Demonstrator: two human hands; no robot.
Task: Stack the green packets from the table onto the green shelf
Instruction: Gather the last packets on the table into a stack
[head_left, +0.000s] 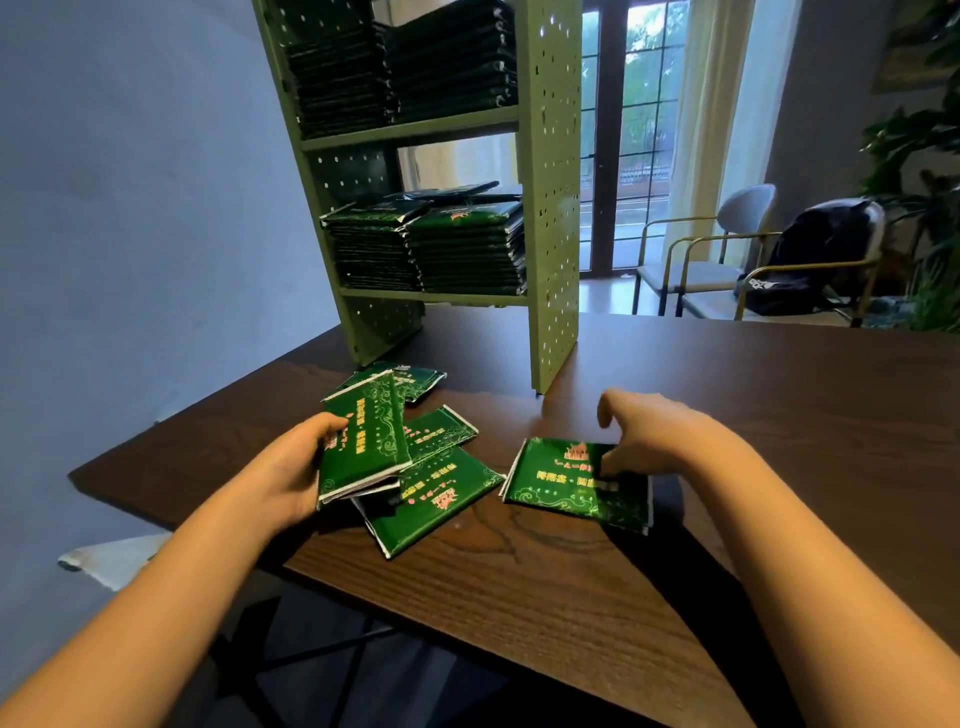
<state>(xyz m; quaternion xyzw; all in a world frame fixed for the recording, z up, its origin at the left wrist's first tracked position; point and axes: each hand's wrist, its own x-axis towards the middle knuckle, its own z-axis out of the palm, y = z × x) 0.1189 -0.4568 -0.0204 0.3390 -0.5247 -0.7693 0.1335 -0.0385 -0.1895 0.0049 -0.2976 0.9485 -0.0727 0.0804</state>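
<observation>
Head view, as I see it from the remote station. My left hand (291, 470) grasps a small stack of green packets (363, 431), thumb curled over the printed top face at the stack's 9 o'clock edge and the other fingers hidden beneath; the stack is tilted and lifted off the table (571, 597). My right hand (647, 436) hangs over a single green packet (563, 483) lying flat at my 1 o'clock. Its bent fingertips (608, 467) touch the packet's top face toward the 3 o'clock edge, and the thumb is raised clear of it. Whether those fingers hook the edge or merely rest on it, I cannot tell. Between the hands lie loose packets: one (431, 501) partly under the held stack, another (441, 434) just beyond it, and a third (413, 375) at 12 o'clock from the stack, near the foot of the green shelf (553, 208). The shelf stands on the table at my 12 o'clock. Its lower tier holds two side-by-side piles of packets (431, 249), with a few lying askew on top. Its upper tier holds two taller piles (400, 67). At 2 o'clock, beyond the table, stand chairs (727, 244), one carrying a dark backpack (815, 254).
</observation>
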